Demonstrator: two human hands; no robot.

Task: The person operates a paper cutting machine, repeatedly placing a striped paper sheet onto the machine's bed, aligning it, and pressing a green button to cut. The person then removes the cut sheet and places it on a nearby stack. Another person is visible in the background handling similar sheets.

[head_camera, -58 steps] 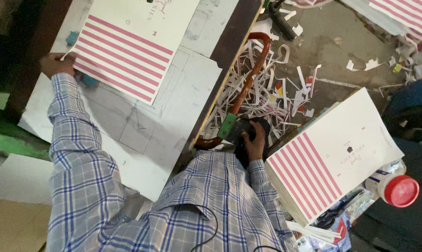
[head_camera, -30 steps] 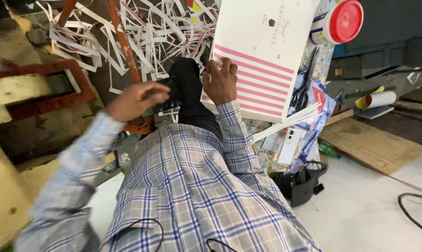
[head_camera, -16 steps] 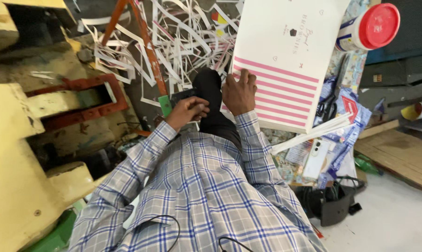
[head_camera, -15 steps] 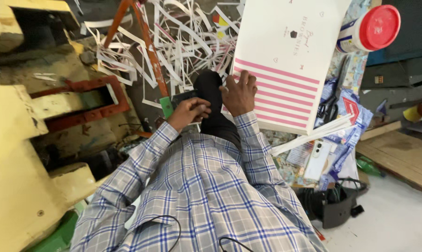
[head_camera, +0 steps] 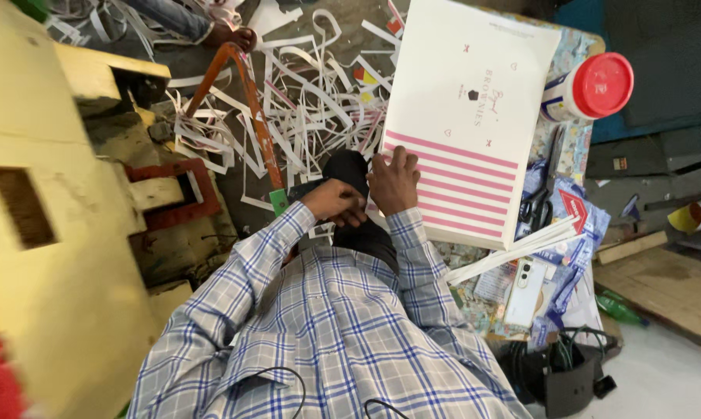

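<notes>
The white card sheet with pink stripes (head_camera: 467,124) lies flat on the bench (head_camera: 571,50), covering most of its top; its striped lower half reaches toward the person, its plain half runs toward the far edge. The right hand (head_camera: 394,180) rests on the sheet's near left corner — fingers (head_camera: 391,159) slightly spread and laid flat on the stripes, pinching nothing. The left hand (head_camera: 336,203) sits just beside it, off the sheet, over a dark trouser knee (head_camera: 350,167); its fingers are curled in, and I cannot tell whether they grip anything. Both arms wear a blue-and-grey checked shirt (head_camera: 327,326).

Outward from the sheet: at the bench's far right corner stands a white jar with a red lid (head_camera: 595,85), tipped on its side as seen here; just right of the sheet's striped edge lie dark scissors (head_camera: 538,202); a thin stack of white strips (head_camera: 513,252) pokes out from under the sheet's near right corner; nearer the person lie a white phone (head_camera: 527,281) and blue plastic packets (head_camera: 571,225).

Left of the bench, the floor is littered with white paper offcuts (head_camera: 304,101) — an orange metal frame (head_camera: 245,101) crosses them; a yellow wooden structure (head_camera: 48,217) fills the left side.
</notes>
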